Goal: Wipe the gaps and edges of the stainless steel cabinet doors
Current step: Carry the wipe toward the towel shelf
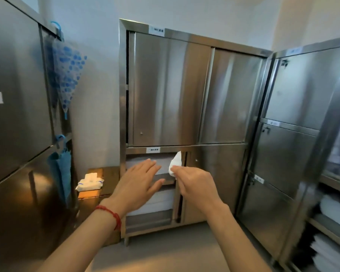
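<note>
A stainless steel cabinet (204, 42) with sliding doors faces me. Its two upper doors (165, 91) are nearly closed, with a dark gap at the left edge. The lower door (214, 173) is slid right, baring shelves of folded white linen (155, 201). My right hand (194, 183) pinches a crumpled white wipe (175, 162) close to the lower door's left edge. My left hand (139, 183) hovers flat with straight fingers in front of the open lower compartment, holding nothing; a red string circles its wrist.
A pack of wet wipes (89, 183) lies on a wooden box (104, 185) left of the cabinet. Blue-dotted bag (67, 71) and blue cloth (61, 173) hang on the left steel unit. A locker cabinet (294, 124) stands right, with stacked white items on shelves (332, 242).
</note>
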